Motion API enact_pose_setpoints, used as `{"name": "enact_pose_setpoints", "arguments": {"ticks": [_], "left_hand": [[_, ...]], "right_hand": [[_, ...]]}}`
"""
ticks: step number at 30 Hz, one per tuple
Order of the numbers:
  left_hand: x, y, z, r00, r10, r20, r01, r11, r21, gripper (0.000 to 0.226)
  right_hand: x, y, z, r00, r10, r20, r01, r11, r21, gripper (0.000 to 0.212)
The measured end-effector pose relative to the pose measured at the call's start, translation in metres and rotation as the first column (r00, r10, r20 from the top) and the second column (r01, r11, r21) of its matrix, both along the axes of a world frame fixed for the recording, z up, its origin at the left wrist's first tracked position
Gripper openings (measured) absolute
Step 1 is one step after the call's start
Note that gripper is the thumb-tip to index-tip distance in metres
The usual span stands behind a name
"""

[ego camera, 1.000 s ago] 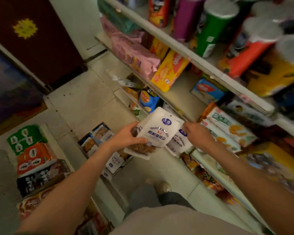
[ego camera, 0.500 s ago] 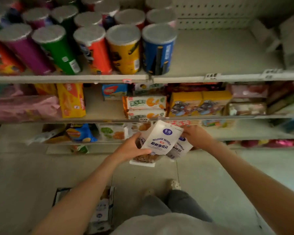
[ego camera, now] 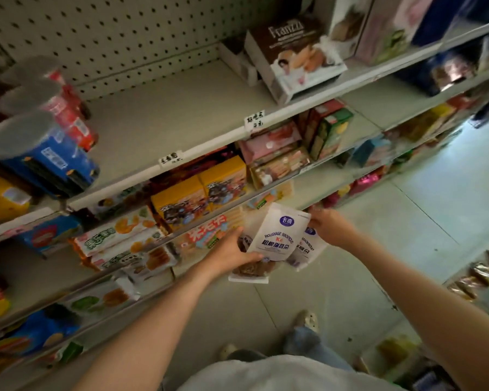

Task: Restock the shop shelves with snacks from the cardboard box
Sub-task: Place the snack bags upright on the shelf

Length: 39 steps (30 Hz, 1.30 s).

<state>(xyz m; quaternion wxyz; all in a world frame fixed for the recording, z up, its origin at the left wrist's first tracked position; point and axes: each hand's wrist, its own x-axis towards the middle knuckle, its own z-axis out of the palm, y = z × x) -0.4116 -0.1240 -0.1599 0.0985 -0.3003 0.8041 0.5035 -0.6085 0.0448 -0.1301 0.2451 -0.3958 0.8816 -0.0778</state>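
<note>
Canisters crowd the left end of the upper shelf, and its bare stretch has swung into view in the last 1 s. Left hand still grips at least 2 white snack pouches, thumb on top. Right hand pinches their upper edge. Pouches are held mid-air before the lower shelves, so placing is likely next.

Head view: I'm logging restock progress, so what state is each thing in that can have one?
left hand: grips the white pouches from their left side.
right hand: pinches the pouches' upper right corner.
white pouches: fanned, held in front of the shelves, not yet shelved.
blue canister: lid on, at the left of the upper shelf.
Franzzi box: on the upper shelf, at the right.
</note>
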Motion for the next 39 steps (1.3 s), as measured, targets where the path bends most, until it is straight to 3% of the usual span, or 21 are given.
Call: {"name": "enact_pose_setpoints", "arguments": {"ticks": [6,11,16,31,36,39], "left_hand": [[-0.103,0.045,-0.003,0.998,-0.029,0.055,0.029,1.0,-0.009,0.093],[-0.179,0.081,-0.002,0.999,-0.009,0.032,0.009,1.0,-0.003,0.067],[-0.243,0.098,-0.006,0.999,-0.011,0.043,0.009,0.999,0.048,0.056],[-0.476,0.096,-0.04,0.977,-0.156,0.148,0.151,0.988,0.041,0.08],[-0.521,0.106,-0.044,0.989,-0.085,0.12,0.08,0.996,0.05,0.092],[-0.537,0.124,-0.048,0.987,0.029,0.157,-0.038,0.998,0.055,0.082]], "right_hand": [[-0.098,0.051,-0.001,1.0,-0.022,0.013,0.022,0.999,0.026,0.033],[-0.173,0.081,-0.001,0.999,-0.054,-0.005,0.054,0.998,0.038,0.031],[-0.238,0.097,-0.009,0.997,-0.069,-0.018,0.07,0.996,0.051,0.027],[-0.453,0.095,-0.024,0.999,-0.034,0.021,0.031,0.99,0.137,0.027],[-0.509,0.095,-0.025,0.998,0.053,-0.032,-0.047,0.985,0.168,0.032],[-0.539,0.091,-0.038,0.988,0.154,-0.02,-0.147,0.97,0.194,0.031]]}}
